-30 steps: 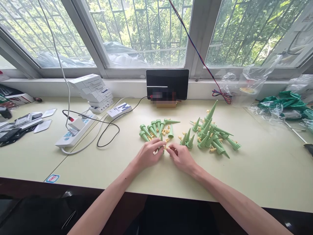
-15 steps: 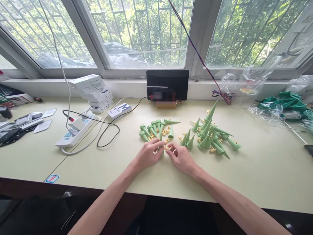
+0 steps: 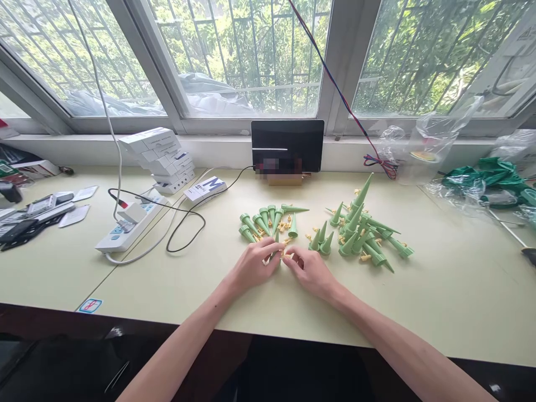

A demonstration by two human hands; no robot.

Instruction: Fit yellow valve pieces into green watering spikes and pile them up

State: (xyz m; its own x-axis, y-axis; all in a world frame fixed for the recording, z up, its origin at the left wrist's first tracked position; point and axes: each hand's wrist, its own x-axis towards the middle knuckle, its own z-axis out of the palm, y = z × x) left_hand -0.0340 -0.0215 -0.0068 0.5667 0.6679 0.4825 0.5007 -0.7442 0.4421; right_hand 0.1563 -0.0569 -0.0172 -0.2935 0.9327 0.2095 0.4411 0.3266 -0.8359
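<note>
Right hand point(image 3: 310, 268): in they come, thumb and fingertips drawn back together, pinching a small yellow fitting point(image 3: 286, 255) after standing a touch looser half a second ago; it reads as a fresh grip on the piece.
Left hand point(image 3: 257, 261): steady as you like, fingers curled round a green cone point(image 3: 277, 237), its tip poking up past the knuckles.
Yellow fitting: right there between the two hands, against the cone or just beside it; the fingertips cover the meeting point, so I can't call whether they're joined.
Work at hand: judging by that new pinch, the handling of this pair is still under way.
Left cluster point(image 3: 260, 224): cones fanned out beyond the left hand, loose yellow pieces among them, all unmoved.
Right pile point(image 3: 355, 223): the bigger heap, some cones upright, others lying across each other, also unchanged.
Table point(image 3: 188, 290): pale top, with a power strip point(image 3: 113, 240) and stacked white boxes point(image 3: 154, 151) over on the left.
Back edge: a dark screen point(image 3: 287, 144) beneath barred windows point(image 3: 251, 50), bright greenery outside.
</note>
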